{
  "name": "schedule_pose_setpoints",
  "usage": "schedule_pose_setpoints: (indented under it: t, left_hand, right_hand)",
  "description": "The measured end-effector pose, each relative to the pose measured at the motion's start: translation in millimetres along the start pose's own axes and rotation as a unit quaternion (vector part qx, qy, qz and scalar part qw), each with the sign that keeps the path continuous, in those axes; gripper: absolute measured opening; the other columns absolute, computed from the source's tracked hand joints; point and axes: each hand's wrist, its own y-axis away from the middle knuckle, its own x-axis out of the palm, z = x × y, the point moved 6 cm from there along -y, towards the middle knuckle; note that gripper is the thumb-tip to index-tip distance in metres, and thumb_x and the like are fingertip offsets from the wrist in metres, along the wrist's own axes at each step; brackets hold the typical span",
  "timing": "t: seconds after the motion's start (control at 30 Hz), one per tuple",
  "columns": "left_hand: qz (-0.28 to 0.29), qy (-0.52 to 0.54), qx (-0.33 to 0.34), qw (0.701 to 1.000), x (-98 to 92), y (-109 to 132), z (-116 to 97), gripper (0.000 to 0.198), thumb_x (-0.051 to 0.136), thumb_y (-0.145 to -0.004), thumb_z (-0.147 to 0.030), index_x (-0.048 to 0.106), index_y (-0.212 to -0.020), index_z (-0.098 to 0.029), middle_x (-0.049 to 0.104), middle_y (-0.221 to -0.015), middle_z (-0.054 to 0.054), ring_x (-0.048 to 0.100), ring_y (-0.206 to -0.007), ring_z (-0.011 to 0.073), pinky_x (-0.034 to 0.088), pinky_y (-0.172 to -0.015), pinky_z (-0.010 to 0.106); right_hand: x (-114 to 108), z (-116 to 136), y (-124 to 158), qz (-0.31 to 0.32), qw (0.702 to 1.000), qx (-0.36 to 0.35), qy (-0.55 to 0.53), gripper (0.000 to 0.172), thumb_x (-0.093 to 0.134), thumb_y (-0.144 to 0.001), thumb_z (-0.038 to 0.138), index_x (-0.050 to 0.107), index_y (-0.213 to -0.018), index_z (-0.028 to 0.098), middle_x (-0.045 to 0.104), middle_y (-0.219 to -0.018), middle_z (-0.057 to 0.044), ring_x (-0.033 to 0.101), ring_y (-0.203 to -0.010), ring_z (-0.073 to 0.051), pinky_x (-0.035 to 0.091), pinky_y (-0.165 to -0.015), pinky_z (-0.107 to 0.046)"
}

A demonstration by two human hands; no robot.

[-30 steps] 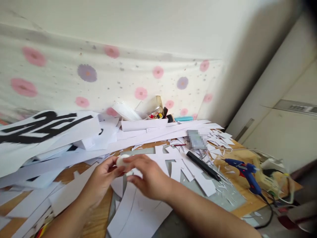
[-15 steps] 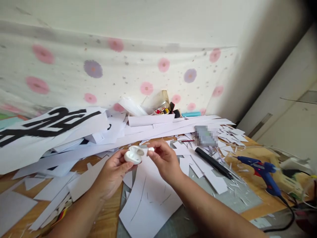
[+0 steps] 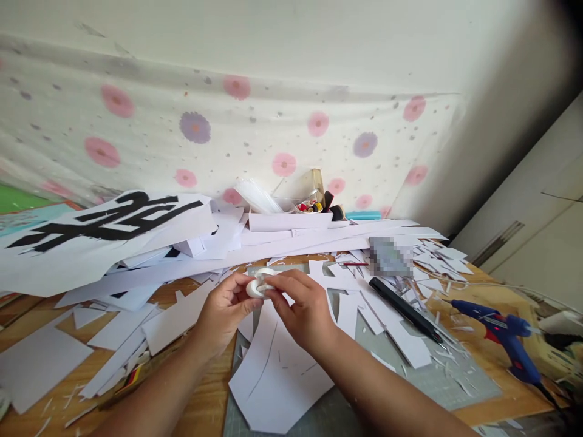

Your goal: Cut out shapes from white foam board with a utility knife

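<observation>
My left hand (image 3: pixel 220 311) is closed around a small white earbud case (image 3: pixel 254 290), whose lid stands open. From the other side my right hand (image 3: pixel 306 308) reaches in, thumb and fingers pinched at the case's opening. A white earbud sits in that pinch, mostly hidden by the fingertips and the case. Both hands are held above a curved white sheet (image 3: pixel 268 379) with pencil lines, which lies on a grey-green cutting mat (image 3: pixel 455 373).
To the right lie a black utility knife (image 3: pixel 404 309) and a blue glue gun (image 3: pixel 498 334) with its cord. White offcuts (image 3: pixel 50 364) cover much of the wooden table. Behind stands a white box (image 3: pixel 289 221) of supplies, beside a sheet with black lettering (image 3: pixel 122 221).
My right hand has brought the earbud leftward from beside the case to its opening. The left hand still grips the case. The whole view has shifted a little.
</observation>
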Motion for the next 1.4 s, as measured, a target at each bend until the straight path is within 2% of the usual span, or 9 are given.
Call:
schedule_pose_setpoints:
  t: [0.17,0.47,0.63,0.83,0.97,1.03,1.1,1.2,1.4]
  left_hand:
    - [0.000,-0.003,0.027,1.000,4.1,0.5,-7.6,0.034,0.093,-0.054,-0.026,0.071,-0.079,-0.019,0.070,-0.073,-0.001,0.069,-0.074,0.0170,0.057,-0.070,0.025]
    - [-0.029,-0.023,0.102,0.994,1.9,2.3,-13.4,0.030,0.090,-0.061,-0.028,0.070,-0.081,-0.020,0.073,-0.074,0.000,0.071,-0.072,0.0159,0.059,-0.069,0.024]
    - [-0.048,-0.041,0.144,0.988,-1.5,2.8,-18.4,0.026,0.088,-0.065,-0.024,0.069,-0.083,-0.021,0.074,-0.076,-0.002,0.071,-0.072,0.0142,0.059,-0.068,0.022]
    - [-0.047,-0.090,0.232,0.967,-3.8,8.3,-24.0,0.022,0.081,-0.071,-0.017,0.070,-0.088,-0.024,0.076,-0.090,-0.001,0.073,-0.083,0.0160,0.060,-0.072,0.023]
    - [-0.043,-0.146,0.309,0.939,-6.3,15.7,-27.2,0.028,0.076,-0.075,-0.011,0.072,-0.096,-0.029,0.075,-0.108,-0.001,0.070,-0.101,0.0161,0.057,-0.087,0.026]
    - [-0.041,-0.175,0.338,0.924,-6.6,18.7,-30.6,0.033,0.075,-0.074,-0.007,0.073,-0.098,-0.031,0.074,-0.109,-0.002,0.069,-0.103,0.0165,0.056,-0.091,0.028]
    - [-0.040,-0.197,0.357,0.912,-6.2,21.0,-35.2,0.035,0.075,-0.072,-0.006,0.074,-0.096,-0.031,0.075,-0.109,-0.002,0.070,-0.101,0.0181,0.057,-0.091,0.031]
    - [-0.042,-0.209,0.360,0.908,-5.7,23.0,-40.2,0.031,0.077,-0.071,-0.008,0.075,-0.092,-0.031,0.076,-0.107,0.000,0.071,-0.098,0.0207,0.058,-0.087,0.033]
    - [-0.049,-0.174,0.277,0.944,-5.9,16.6,-27.3,0.018,0.076,-0.074,-0.018,0.073,-0.090,-0.026,0.075,-0.106,0.005,0.070,-0.102,0.0246,0.058,-0.090,0.038]
  right_hand:
    - [3.6,7.4,0.8,0.016,0.997,-0.022,0.079,0.018,0.060,-0.092,0.014,0.073,-0.104,0.016,0.067,-0.084,-0.009,0.064,-0.073,-0.019,0.054,-0.060,-0.029]
    - [3.5,9.8,-1.4,0.034,0.998,0.007,0.045,0.018,0.059,-0.090,0.010,0.069,-0.104,0.016,0.068,-0.090,-0.009,0.066,-0.082,-0.019,0.056,-0.071,-0.030]
    - [-11.3,0.1,-4.5,0.018,0.997,0.055,0.055,0.013,0.057,-0.089,0.010,0.066,-0.097,0.016,0.064,-0.084,-0.007,0.063,-0.073,-0.016,0.055,-0.067,-0.028]
    - [-7.3,-4.5,-8.8,0.083,0.985,0.136,0.069,0.013,0.058,-0.083,0.011,0.067,-0.090,0.017,0.064,-0.081,-0.005,0.060,-0.068,-0.016,0.050,-0.063,-0.028]
    - [2.6,-18.3,-5.0,0.096,0.943,0.318,-0.011,0.004,0.067,-0.078,0.020,0.067,-0.080,0.018,0.063,-0.071,-0.002,0.057,-0.062,-0.014,0.047,-0.061,-0.028]
    - [10.9,-27.0,2.6,0.084,0.893,0.429,-0.105,0.011,0.069,-0.075,0.028,0.064,-0.073,0.018,0.059,-0.063,0.002,0.053,-0.056,-0.013,0.046,-0.055,-0.027]
    - [19.0,-32.2,9.1,0.057,0.844,0.499,-0.187,0.018,0.067,-0.075,0.031,0.057,-0.065,0.019,0.053,-0.056,0.005,0.048,-0.049,-0.010,0.044,-0.049,-0.024]
    - [27.4,-35.5,13.4,0.038,0.818,0.523,-0.236,0.025,0.060,-0.076,0.033,0.050,-0.057,0.020,0.046,-0.050,0.007,0.039,-0.042,-0.007,0.037,-0.042,-0.022]
    - [38.3,-37.9,19.3,0.034,0.839,0.491,-0.230,0.029,0.058,-0.080,0.042,0.052,-0.063,0.020,0.041,-0.052,0.007,0.034,-0.042,-0.008,0.030,-0.039,-0.021]
